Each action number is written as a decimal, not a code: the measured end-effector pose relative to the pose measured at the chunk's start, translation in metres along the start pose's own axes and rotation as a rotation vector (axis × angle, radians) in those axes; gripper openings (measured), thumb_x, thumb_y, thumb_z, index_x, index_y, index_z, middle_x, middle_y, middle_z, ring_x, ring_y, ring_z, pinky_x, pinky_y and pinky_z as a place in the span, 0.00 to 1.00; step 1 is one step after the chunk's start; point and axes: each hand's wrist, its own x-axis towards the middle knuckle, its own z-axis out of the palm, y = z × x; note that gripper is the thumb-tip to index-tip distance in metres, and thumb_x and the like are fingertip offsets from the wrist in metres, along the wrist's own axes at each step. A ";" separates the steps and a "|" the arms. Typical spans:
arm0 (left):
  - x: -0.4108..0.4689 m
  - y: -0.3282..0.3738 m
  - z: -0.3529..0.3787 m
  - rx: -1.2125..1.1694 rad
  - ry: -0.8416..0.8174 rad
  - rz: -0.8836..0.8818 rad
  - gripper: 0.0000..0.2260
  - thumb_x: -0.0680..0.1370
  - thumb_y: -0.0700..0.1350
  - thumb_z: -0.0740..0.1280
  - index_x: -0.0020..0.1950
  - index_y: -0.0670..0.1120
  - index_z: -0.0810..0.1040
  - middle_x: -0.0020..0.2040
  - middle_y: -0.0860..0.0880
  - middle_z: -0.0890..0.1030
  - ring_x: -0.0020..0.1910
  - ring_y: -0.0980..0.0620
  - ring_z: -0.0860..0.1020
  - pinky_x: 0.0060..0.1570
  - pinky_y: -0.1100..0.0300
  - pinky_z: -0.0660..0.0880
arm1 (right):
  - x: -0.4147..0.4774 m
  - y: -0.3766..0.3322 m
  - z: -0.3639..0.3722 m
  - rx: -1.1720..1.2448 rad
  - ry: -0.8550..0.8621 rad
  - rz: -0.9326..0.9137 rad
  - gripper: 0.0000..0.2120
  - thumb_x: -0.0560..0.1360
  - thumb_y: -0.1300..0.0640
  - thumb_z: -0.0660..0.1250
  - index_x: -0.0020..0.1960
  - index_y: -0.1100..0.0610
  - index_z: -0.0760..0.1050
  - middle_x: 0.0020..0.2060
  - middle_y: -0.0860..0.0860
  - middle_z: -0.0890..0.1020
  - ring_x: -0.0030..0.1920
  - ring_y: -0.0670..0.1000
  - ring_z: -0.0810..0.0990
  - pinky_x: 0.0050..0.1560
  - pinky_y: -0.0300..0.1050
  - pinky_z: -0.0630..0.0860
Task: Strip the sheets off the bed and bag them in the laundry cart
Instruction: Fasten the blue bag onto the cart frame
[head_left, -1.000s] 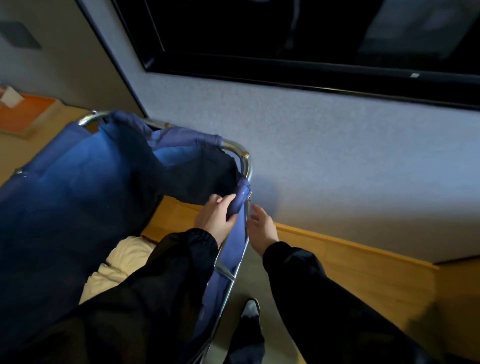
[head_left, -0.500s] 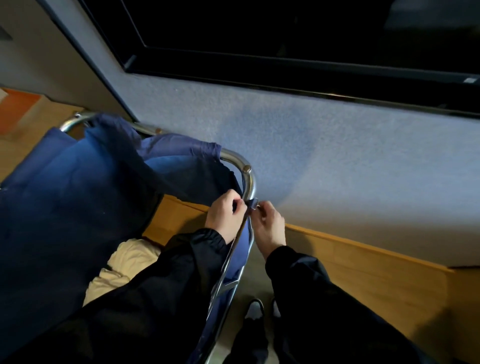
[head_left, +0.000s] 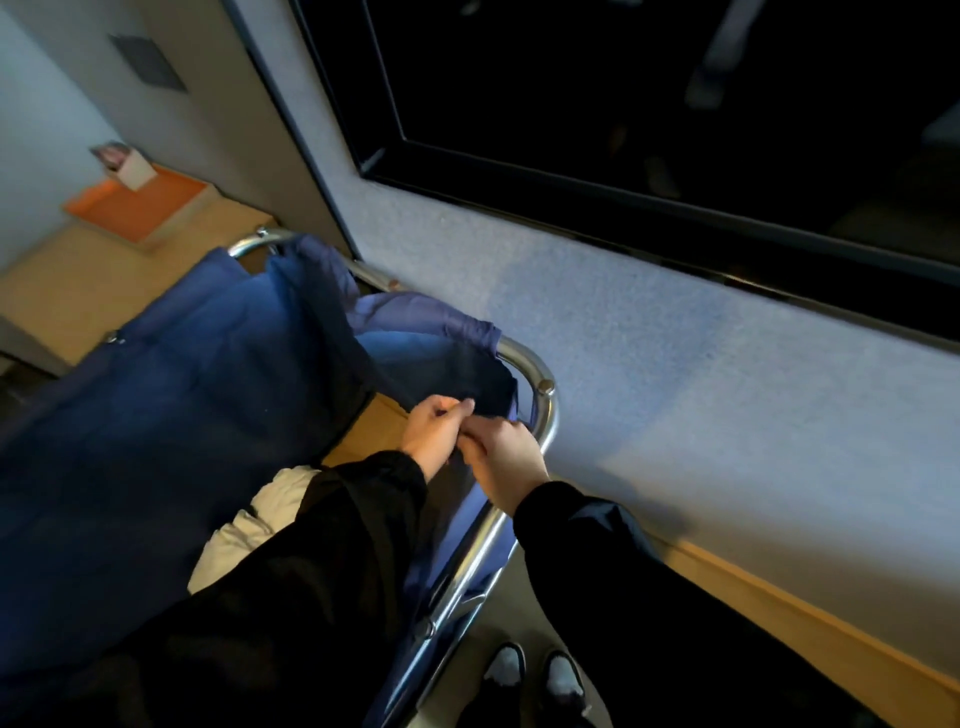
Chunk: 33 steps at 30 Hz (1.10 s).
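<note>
Under a dark window, by a grey-blue wall (head_left: 675, 395), the pale sheets (head_left: 260, 519) lie low inside the blue bag (head_left: 208, 395), below and left of the 2 hands. The left hand (head_left: 434, 431) and right hand (head_left: 506, 462) touch each other, and their fingers seem to pinch the bag's edge just beside the corner of the chrome rail (head_left: 543, 415).

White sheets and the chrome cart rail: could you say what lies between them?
The person's black left sleeve and blue bag fabric, seen in the head view.
</note>
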 end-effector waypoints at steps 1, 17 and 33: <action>0.003 0.000 -0.002 -0.011 0.036 0.003 0.09 0.79 0.41 0.65 0.38 0.45 0.74 0.34 0.47 0.75 0.31 0.54 0.73 0.26 0.68 0.69 | 0.002 0.001 0.001 0.040 0.017 0.045 0.15 0.73 0.49 0.58 0.51 0.54 0.80 0.41 0.53 0.84 0.43 0.57 0.81 0.43 0.49 0.76; 0.053 -0.025 -0.023 0.167 -0.038 0.022 0.07 0.79 0.34 0.63 0.48 0.46 0.76 0.36 0.50 0.74 0.32 0.56 0.72 0.27 0.71 0.69 | 0.126 0.041 -0.015 -0.411 -0.153 0.310 0.22 0.79 0.50 0.60 0.70 0.55 0.63 0.62 0.58 0.73 0.60 0.61 0.75 0.58 0.54 0.70; 0.041 -0.040 -0.026 0.149 0.030 0.049 0.05 0.79 0.36 0.64 0.52 0.44 0.70 0.36 0.46 0.73 0.33 0.52 0.73 0.31 0.62 0.71 | 0.056 0.011 0.019 -0.380 -0.066 0.254 0.18 0.80 0.48 0.58 0.65 0.55 0.66 0.55 0.55 0.76 0.56 0.59 0.77 0.53 0.53 0.73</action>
